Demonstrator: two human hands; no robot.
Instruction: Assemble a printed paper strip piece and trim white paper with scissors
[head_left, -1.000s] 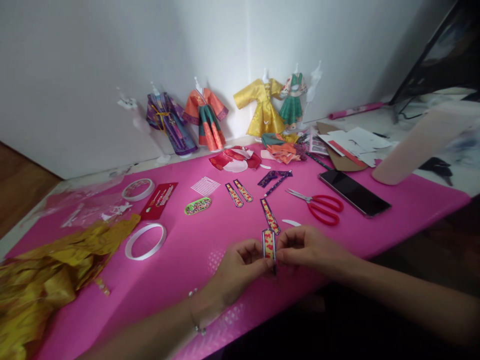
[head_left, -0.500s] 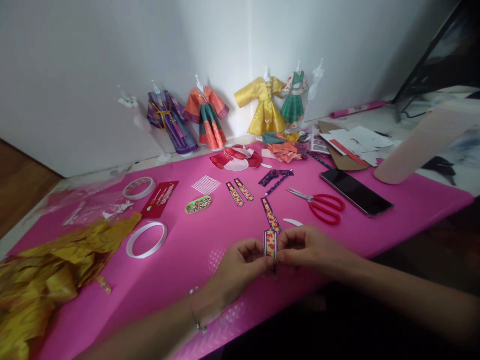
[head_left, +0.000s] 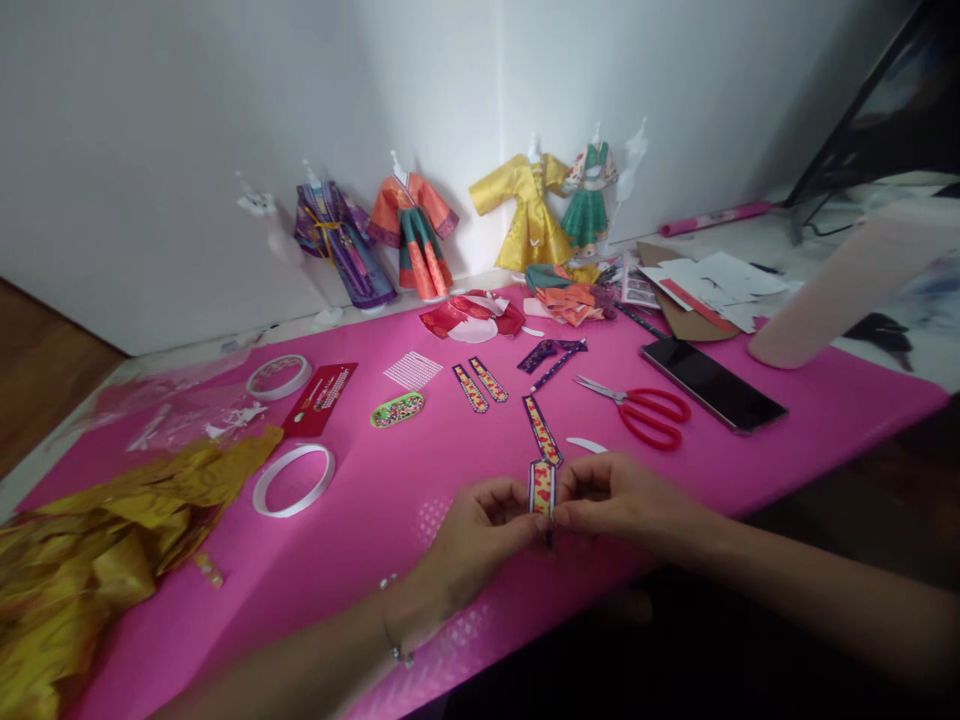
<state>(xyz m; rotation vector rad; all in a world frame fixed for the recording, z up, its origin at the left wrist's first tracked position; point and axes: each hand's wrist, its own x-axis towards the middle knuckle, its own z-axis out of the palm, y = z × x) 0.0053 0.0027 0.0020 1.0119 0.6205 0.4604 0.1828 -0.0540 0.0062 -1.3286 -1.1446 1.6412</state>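
Observation:
My left hand (head_left: 480,525) and my right hand (head_left: 611,500) pinch the lower end of a yellow strip (head_left: 542,484) with red flowers and a dark and white border, one hand on each side. The thumbs meet near its lower tip. Another patterned strip (head_left: 541,430) lies just beyond it, close to its top end. Further off, a pair of matching short strips (head_left: 480,384) rests on the pink mat (head_left: 390,480). Beyond my right hand are a small white curved piece (head_left: 586,445) and red-handled scissors (head_left: 637,410) with their blades nearly together.
A phone (head_left: 712,384) and a pink cylinder (head_left: 832,300) are at right. Tape rolls (head_left: 293,510), a red card (head_left: 321,400), a green bead case (head_left: 397,409) and gold fabric (head_left: 127,530) lie left. Dressed doll stands (head_left: 420,235) line the wall.

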